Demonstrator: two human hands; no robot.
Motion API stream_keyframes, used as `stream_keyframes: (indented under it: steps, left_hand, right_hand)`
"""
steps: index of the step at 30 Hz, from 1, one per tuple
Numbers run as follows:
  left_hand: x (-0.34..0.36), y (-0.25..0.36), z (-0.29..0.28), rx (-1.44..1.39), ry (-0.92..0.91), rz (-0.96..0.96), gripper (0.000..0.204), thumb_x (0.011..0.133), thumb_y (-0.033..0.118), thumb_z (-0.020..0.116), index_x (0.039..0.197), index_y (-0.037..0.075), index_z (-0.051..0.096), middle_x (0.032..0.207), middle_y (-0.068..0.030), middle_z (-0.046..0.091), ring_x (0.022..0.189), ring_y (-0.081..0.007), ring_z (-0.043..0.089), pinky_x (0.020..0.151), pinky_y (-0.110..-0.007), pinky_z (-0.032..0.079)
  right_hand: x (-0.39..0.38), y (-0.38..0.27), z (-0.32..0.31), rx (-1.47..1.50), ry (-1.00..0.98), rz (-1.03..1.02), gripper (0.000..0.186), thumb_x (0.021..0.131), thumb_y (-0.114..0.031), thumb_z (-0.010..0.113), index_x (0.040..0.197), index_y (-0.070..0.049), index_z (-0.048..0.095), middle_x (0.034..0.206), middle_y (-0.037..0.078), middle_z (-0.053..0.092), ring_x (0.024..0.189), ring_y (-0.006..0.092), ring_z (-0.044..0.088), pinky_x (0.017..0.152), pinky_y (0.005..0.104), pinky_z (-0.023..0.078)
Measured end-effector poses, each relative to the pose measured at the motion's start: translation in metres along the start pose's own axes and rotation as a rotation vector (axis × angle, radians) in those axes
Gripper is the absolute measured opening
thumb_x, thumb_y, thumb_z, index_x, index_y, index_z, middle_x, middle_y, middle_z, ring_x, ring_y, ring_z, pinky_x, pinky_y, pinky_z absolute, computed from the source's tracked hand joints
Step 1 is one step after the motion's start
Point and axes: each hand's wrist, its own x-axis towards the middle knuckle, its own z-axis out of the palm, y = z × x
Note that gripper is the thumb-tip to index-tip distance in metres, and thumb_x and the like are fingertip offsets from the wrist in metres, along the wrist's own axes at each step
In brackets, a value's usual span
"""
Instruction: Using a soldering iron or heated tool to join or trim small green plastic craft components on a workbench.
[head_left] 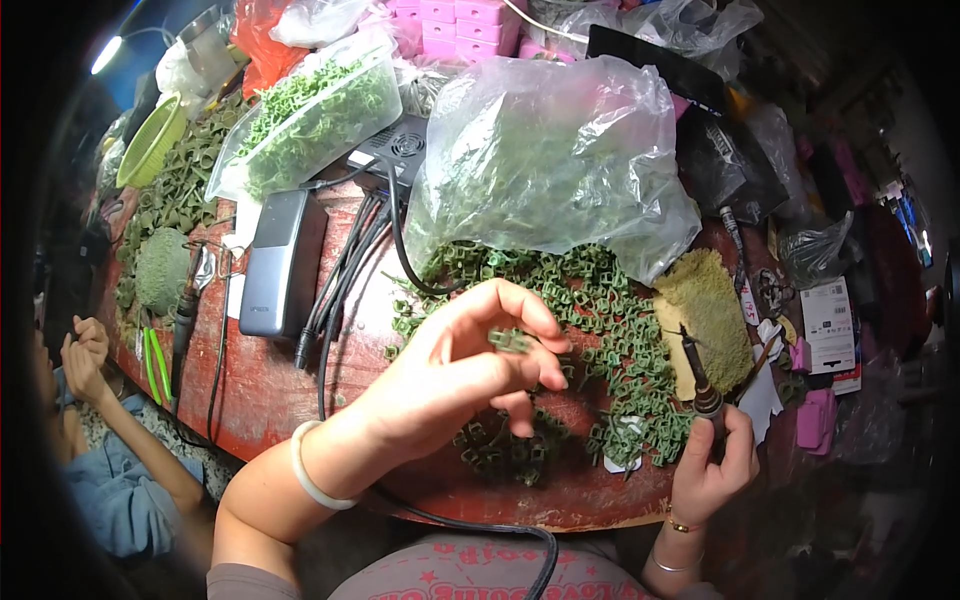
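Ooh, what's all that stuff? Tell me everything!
Green pieces: many, green, mid-table
Big bag: one, clear, behind them
Tub: one, clear, upper left
Basket: one, green, far left
Tall box: one, grey-blue, left
Cables: several, black, beside it
Red bag: one, red, top left
Boxes: several, pink, top middle
Lamp: one, white, top left
Rough pad: one, yellow-green, right
Table: one, red, underneath
Pointed tool: one, dark, right hand
Another person: one, blue clothes, left
Rest: too jumbled to count
Left hand: one, white bangle, centre
Right hand: one, gold bracelet, lower right
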Motion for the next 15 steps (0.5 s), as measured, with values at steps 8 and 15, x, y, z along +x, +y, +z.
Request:
stream_keyframes:
  steps: [8,15]
  left_hand:
    - [0.000,-0.009,0.001,1.510,0.073,0.482,0.023,0.075,0.006,0.074,0.095,0.004,0.062,0.084,-0.0088,0.054,0.071,-0.0238,0.058,0.061,-0.032,0.048]
    - [0.003,-0.020,0.007,1.696,0.048,0.509,0.027,0.076,0.010,0.073,0.099,0.004,0.061,0.089,-0.0112,0.055,0.073,-0.0289,0.061,0.062,-0.037,0.052]
  right_hand:
    - [0.004,-0.002,0.001,0.021,-0.016,-0.008,0.026,0.086,-0.022,0.070,0.090,0.002,0.059,0.072,0.010,0.058,0.060,0.0245,0.057,0.053,0.0329,0.044]
    - [0.005,-0.003,0.000,0.024,-0.022,-0.055,0.026,0.086,-0.022,0.070,0.090,0.001,0.060,0.071,0.010,0.058,0.058,0.0243,0.056,0.052,0.0329,0.043]
